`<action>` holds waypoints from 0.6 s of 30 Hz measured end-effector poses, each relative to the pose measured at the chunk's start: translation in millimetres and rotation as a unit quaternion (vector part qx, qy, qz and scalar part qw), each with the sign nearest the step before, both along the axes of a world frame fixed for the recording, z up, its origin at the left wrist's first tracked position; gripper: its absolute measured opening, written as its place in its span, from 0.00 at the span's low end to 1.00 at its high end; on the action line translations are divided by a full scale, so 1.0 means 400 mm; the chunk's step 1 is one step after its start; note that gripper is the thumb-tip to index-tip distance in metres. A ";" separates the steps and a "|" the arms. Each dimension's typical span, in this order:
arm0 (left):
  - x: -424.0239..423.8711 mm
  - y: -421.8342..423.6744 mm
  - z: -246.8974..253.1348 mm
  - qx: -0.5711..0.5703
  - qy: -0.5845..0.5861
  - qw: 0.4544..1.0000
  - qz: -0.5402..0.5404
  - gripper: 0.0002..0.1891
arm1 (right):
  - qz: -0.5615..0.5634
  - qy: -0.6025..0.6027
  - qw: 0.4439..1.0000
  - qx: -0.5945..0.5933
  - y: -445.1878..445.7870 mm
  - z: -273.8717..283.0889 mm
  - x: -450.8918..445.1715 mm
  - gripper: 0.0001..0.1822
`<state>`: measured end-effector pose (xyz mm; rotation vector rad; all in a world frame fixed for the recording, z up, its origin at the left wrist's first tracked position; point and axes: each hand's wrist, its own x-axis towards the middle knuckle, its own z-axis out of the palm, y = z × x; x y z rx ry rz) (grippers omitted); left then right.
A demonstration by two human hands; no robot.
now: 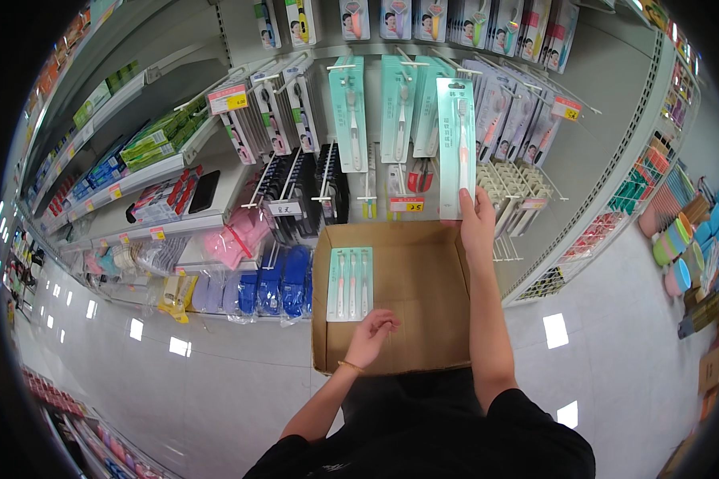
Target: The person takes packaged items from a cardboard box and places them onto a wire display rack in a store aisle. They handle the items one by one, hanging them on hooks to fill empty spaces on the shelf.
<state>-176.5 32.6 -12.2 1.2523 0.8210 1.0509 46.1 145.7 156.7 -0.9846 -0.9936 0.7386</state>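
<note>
My right hand (pixel 478 224) grips the lower end of a mint-green blister-carded toothbrush (pixel 455 149), held upright in front of the hanging racks. The brush inside is white and pale pink. Below it sits a shallow open cardboard box (pixel 422 299). On the box's left side lie mint-green toothbrush packs (pixel 352 284), showing three brushes side by side. Over the box, just below those packs, my left hand (pixel 376 335) hangs with loosely bent fingers and nothing in them. A thin band circles that wrist.
Mint-green toothbrush packs (pixel 349 120) hang on metal hooks behind the box, with price tags (pixel 227 99) projecting in front. Shelves of boxed goods (pixel 156 143) and a black phone (pixel 204 191) stand left. Blue packaged slippers (pixel 269 287) hang low. A wire-basket rack (pixel 629 191) rises at right.
</note>
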 end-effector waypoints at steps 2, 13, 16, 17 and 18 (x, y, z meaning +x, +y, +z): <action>0.000 0.002 -0.011 -0.002 0.020 1.000 -0.017 0.11 | -0.013 0.000 1.000 -0.002 0.012 -0.001 -0.004 0.15; 0.005 -0.008 -0.004 0.033 0.212 0.975 -0.049 0.10 | -0.048 -0.017 0.999 -0.021 0.180 0.001 0.024 0.17; -0.004 -0.005 -0.002 0.093 0.302 0.945 -0.084 0.12 | -0.040 -0.060 0.996 -0.056 0.212 -0.024 0.061 0.18; -0.008 -0.015 -0.016 0.099 0.302 0.945 -0.081 0.13 | -0.038 -0.064 0.996 -0.057 0.209 -0.039 0.061 0.19; -0.008 -0.009 -0.014 0.111 0.300 0.945 -0.075 0.13 | -0.121 -0.164 0.979 -0.009 0.210 -0.060 0.057 0.19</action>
